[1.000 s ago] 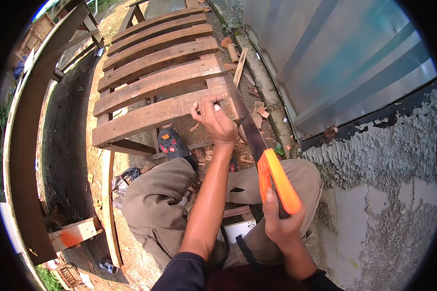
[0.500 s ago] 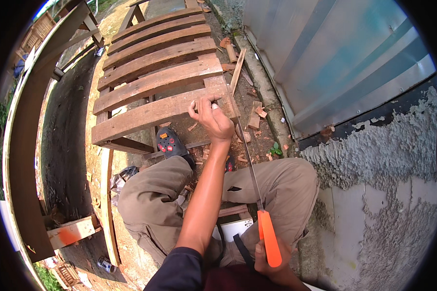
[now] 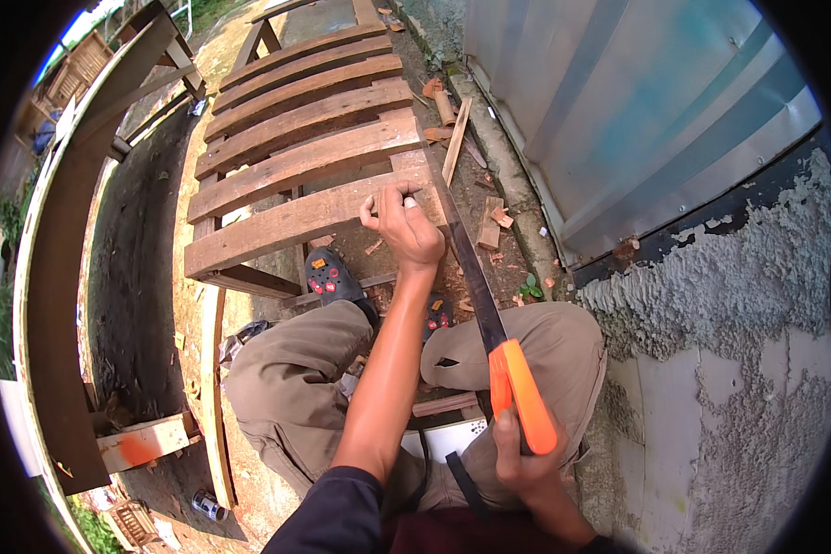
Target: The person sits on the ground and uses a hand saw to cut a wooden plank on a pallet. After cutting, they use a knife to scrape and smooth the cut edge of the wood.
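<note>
Left hand (image 3: 404, 226) pressed down on the near right end of the front plank (image 3: 295, 222), fingers (image 3: 385, 198) curled together over the plank's far edge, thumb side toward the blade. Right hand (image 3: 522, 457) low in view, near the lap, fingers wrapped tight round the orange handle (image 3: 519, 395) of a handsaw (image 3: 475, 277). Dark blade running up and away from the handle, slanting left, its far end crossing the plank's right end just beside the left fingers, close to touching them. Plank part of a slatted wooden frame (image 3: 300, 129) of about 6 curved boards lying on the dirt ground. Under the frame, 1 dark shoe (image 3: 331, 277) with red spots. Khaki trousers (image 3: 295, 388) bent at the knees below. Wood offcuts (image 3: 489, 222) scattered right of the blade, beside a corrugated metal wall (image 3: 619, 111).
</note>
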Demonstrator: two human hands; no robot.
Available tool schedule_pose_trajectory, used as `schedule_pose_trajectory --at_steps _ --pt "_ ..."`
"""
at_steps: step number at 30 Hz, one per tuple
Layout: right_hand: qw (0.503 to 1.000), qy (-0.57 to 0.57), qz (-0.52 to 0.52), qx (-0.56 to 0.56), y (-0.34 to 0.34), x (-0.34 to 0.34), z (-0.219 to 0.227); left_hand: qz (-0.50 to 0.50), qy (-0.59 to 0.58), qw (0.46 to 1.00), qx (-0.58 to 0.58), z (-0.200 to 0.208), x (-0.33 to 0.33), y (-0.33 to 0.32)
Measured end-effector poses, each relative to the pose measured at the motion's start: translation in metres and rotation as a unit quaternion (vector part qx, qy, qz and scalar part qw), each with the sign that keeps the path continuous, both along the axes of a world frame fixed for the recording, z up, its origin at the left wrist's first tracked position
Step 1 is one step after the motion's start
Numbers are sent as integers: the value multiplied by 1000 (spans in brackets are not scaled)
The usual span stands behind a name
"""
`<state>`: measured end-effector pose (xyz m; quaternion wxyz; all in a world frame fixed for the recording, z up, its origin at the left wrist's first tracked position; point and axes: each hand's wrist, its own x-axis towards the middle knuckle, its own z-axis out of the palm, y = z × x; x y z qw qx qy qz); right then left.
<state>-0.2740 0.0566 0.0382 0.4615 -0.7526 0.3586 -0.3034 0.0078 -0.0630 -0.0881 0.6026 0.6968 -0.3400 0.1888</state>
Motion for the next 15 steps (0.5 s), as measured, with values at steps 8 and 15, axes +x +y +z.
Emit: schedule_pose_trajectory --at_steps 8,15 --pt "983 -111 -21 145 -47 63 -5 5 -2 1000 10 -4 4 -2" --pt "997 -63 19 46 -53 86 2 11 -9 1000 7 1 0 0"
